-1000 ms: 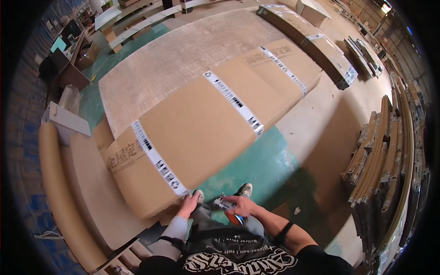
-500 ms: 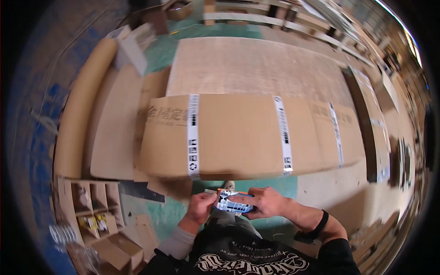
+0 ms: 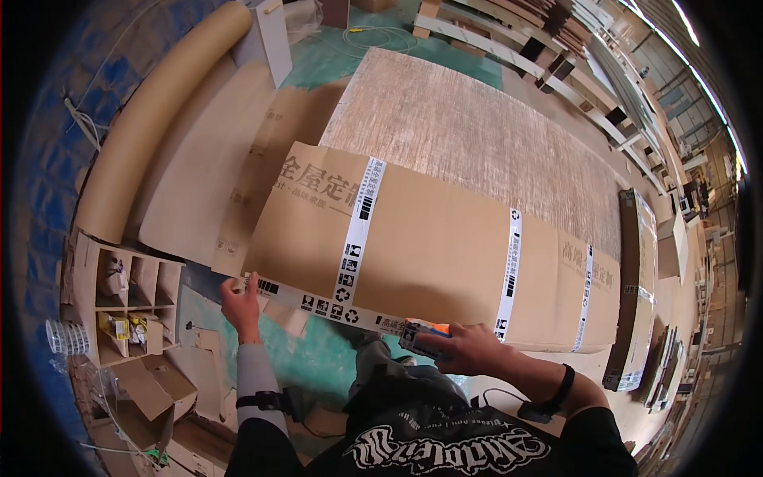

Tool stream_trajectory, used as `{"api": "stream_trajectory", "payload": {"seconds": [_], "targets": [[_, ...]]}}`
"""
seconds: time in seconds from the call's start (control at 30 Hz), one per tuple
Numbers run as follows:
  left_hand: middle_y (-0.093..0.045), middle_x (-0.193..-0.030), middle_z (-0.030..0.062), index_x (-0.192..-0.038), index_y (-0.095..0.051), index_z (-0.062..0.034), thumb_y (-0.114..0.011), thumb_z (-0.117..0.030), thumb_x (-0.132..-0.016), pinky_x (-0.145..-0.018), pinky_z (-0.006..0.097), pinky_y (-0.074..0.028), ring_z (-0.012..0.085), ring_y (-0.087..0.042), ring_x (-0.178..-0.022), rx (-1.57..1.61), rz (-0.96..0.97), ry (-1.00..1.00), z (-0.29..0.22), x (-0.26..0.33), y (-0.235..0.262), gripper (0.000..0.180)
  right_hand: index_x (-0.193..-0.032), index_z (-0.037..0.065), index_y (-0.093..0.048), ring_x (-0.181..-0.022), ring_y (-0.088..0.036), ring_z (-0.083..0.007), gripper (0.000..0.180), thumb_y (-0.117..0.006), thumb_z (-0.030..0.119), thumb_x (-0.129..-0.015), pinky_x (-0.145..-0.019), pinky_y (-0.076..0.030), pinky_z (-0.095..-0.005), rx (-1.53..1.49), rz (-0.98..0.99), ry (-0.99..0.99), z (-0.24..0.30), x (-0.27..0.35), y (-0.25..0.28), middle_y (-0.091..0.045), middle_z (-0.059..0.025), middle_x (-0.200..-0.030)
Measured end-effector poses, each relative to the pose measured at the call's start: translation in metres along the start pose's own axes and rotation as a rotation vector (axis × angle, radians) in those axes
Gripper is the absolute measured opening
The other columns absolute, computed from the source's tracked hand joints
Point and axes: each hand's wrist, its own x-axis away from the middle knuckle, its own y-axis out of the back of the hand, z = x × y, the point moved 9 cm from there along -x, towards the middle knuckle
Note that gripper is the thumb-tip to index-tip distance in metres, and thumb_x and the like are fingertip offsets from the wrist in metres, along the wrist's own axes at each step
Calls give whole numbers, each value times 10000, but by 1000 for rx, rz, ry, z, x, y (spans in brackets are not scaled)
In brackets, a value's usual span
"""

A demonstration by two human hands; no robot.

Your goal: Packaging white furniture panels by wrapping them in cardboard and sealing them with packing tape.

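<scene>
A long cardboard box [image 3: 433,230] lies across in front of me, with several white printed tape bands over its top. My left hand [image 3: 242,306] is at the box's near left corner, its fingers closed on the end of a white printed tape strip [image 3: 319,305]. The strip runs taut along the box's near edge to a tape dispenser [image 3: 427,327] with orange and blue parts. My right hand [image 3: 474,350] grips that dispenser near the middle of the edge. Whether the strip sticks to the cardboard along its whole length, I cannot tell.
The box rests on a large wood-grained board [image 3: 445,111]. A brown paper roll [image 3: 163,119] and cardboard sheets lie left. A wooden cubby shelf [image 3: 131,298] and an open carton [image 3: 155,389] stand lower left. Another taped box [image 3: 636,286] is at the right.
My left hand has moved left to the box corner, drawing out a tape strip. The dispenser in my right hand now sits against the box's near edge. The view has tilted.
</scene>
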Motion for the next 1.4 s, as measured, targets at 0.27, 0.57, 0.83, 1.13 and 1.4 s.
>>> {"api": "stream_trajectory", "payload": {"seconds": [0.27,0.57,0.83,1.13,1.4], "targets": [[-286,-1530,241,-1431,-351,42,-471,-481,-965,-1135,638,-111,476,-197,-1429,-57,116,-655,-141,89,-35,711,-1288,290,-524,-751,-651,-401,541,-680,344,-773,-594,-522,-517,-108,29,-62,2,-16,3,-611,-211,-843],[-117,-1581,264,-1519,-139,33,-353,-547,-989,-1160,600,-56,451,-80,-1467,294,-111,-467,-161,137,-42,815,-1318,275,-486,-756,-663,-407,568,-669,375,-789,-601,-535,-510,-145,71,-68,-2,-20,10,-626,-225,-858],[-360,-1373,266,-1384,-254,98,-558,-458,-956,-1036,425,-386,337,-454,-1212,839,-249,123,-77,43,-51,765,-1321,272,-487,-784,-674,-401,560,-657,346,-793,-571,-535,-484,-223,-24,-56,-7,-11,4,-615,-223,-871],[-530,-1210,280,-1322,-357,150,-578,-505,-924,-933,451,-484,370,-591,-1022,630,-144,294,33,-59,-55,798,-1262,251,-527,-608,-631,-357,486,-591,187,-785,-481,-492,-484,-308,-115,35,2,-14,1,-558,-195,-721],[-338,-1446,314,-1395,-387,80,-406,-508,-982,-1096,545,-244,473,-332,-1304,132,-262,-106,-114,55,-38,718,-1259,227,-497,-665,-641,-366,477,-598,182,-794,-505,-489,-488,-329,-81,22,-9,-14,0,-572,-213,-787]]}}
